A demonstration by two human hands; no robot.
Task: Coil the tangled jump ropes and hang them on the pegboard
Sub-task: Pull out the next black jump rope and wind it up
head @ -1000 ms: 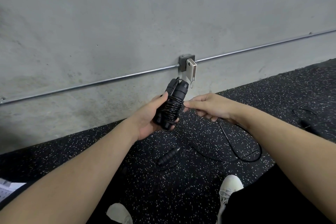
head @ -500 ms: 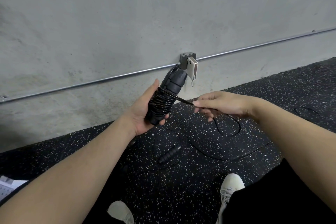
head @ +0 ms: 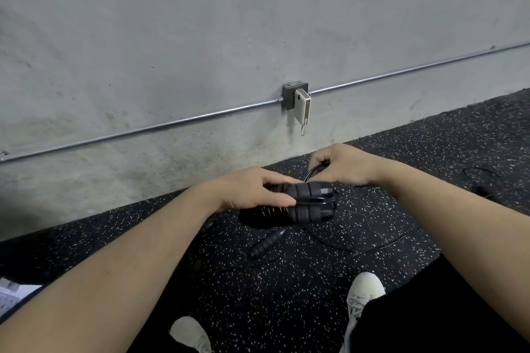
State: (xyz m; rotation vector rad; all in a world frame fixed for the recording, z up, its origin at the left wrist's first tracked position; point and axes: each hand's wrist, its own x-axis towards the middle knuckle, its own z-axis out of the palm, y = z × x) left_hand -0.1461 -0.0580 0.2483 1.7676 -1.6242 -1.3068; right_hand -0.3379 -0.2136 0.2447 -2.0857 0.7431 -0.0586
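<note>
**Two hands working on a black jump rope**

The left hand [head: 252, 190] is gripping the pair of black ribbed jump rope handles [head: 304, 203], lying sideways above the floor, with thin black cord wound around them. The right hand [head: 341, 165] is pinching a loop of the thin black cord [head: 311, 172] just behind the handles. Another black ribbed handle [head: 265, 243] is lying on the black speckled rubber floor [head: 286, 295] below. A small beige box [head: 304, 104] is hanging on the grey concrete wall [head: 229, 23]. White shoes [head: 362, 292] are showing at the bottom.

Gym, speckled rubber floor [head: 286, 295], bare concrete wall [head: 200, 23], jump-rope handles [head: 309, 200]
</note>
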